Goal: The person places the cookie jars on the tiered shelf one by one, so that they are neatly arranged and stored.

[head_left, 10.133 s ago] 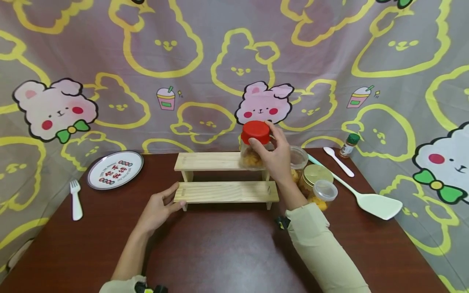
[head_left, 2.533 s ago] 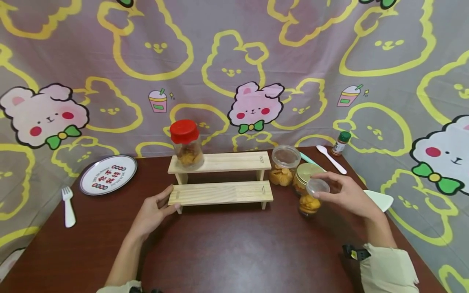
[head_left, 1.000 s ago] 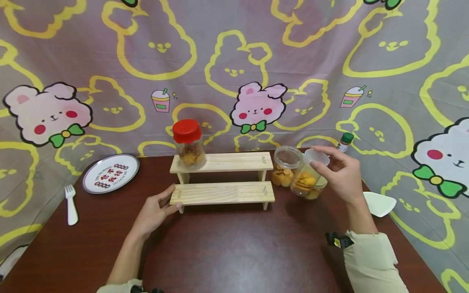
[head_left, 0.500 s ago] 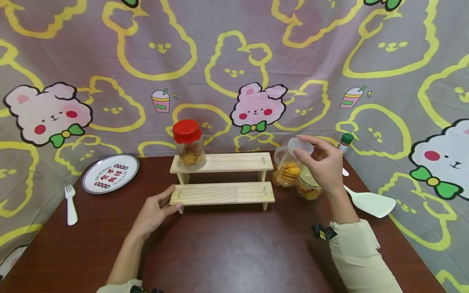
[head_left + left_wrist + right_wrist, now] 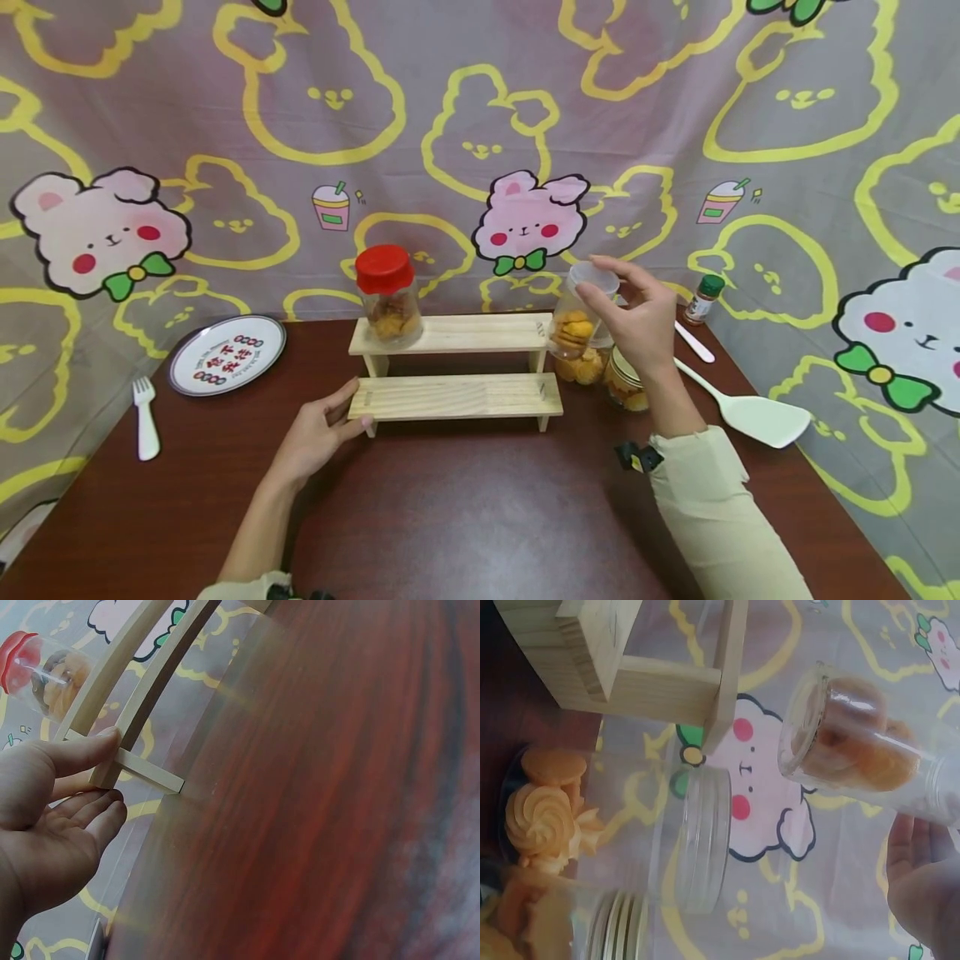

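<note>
My right hand [image 5: 637, 321] grips a small clear jar of cookies [image 5: 573, 321] near its translucent lid. The jar hangs slightly tilted beside the right end of the upper step of a two-step wooden rack [image 5: 457, 396]; the right wrist view shows its base [image 5: 802, 727] clear of the wood. With thumb above and fingers at its edge, my left hand [image 5: 315, 437] holds the lower step's left end, also seen in the left wrist view. A red-lidded cookie jar [image 5: 388, 296] stands on the upper step's left end.
Right of the rack stand a clear-lidded cookie jar [image 5: 581, 367], partly hidden, and a gold-lidded jar [image 5: 626, 383]. Beyond lie a white spatula [image 5: 765, 419], a white spoon [image 5: 696, 343] and a green-capped bottle [image 5: 703, 300]. A plate [image 5: 227, 354] and fork [image 5: 146, 421] lie left.
The red-lidded jar went onto the upper step's left end. My right hand then took the small jar from the table, lifting it leftward towards the rack. My left hand stays on the rack.
</note>
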Demonstrator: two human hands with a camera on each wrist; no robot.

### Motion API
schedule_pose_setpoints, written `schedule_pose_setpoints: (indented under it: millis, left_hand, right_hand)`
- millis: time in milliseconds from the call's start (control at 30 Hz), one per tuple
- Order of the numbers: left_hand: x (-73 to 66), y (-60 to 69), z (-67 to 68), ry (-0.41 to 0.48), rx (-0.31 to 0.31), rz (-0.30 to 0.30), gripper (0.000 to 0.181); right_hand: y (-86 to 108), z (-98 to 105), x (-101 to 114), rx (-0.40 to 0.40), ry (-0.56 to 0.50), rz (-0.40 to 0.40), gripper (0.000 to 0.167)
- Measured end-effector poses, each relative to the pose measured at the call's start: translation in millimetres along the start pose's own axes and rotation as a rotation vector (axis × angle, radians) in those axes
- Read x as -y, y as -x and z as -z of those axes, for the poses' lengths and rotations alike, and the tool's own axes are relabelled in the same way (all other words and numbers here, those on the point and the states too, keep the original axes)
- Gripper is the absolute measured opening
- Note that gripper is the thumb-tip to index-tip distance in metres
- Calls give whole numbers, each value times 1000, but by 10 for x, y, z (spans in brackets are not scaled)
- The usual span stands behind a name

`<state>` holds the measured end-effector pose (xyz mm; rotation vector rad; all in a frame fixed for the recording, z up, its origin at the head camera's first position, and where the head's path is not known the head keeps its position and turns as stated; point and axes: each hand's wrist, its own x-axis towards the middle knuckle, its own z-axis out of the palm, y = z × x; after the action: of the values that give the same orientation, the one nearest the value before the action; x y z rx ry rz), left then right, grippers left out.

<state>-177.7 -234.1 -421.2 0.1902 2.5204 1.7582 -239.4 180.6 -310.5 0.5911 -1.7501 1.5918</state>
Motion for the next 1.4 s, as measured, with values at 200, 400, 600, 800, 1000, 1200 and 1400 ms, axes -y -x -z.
schedule_pose_setpoints:
  millis: [200, 400, 600, 800, 1000, 1200, 1400]
  left_hand:
    - [12, 2, -9, -4, -5, -5, 73]
    - [22, 17, -31, -13, -1, -4, 74]
    - [23, 17, -37, -22, -1, 4, 75]
    - [34, 8, -26, -17, 2, 15, 75]
    - [32, 17, -25, -15, 1, 12, 75]
    - [30, 7, -11, -16, 0, 8, 75]
    - [24, -6, 4, -13, 3, 10, 75]
  right_hand:
    - [2, -78, -73, 15, 40, -30, 34]
    - [16, -190, -8, 46, 93, -91, 37]
    - [43, -286, 141, 51, 89, -115, 36]
    - [74, -352, 44, 16, -8, -130, 39]
    - [80, -439, -12, 0, -18, -91, 38]
    - [41, -533, -3, -19, -4, -84, 38]
    - [-5, -604, -4, 3, -8, -131, 39]
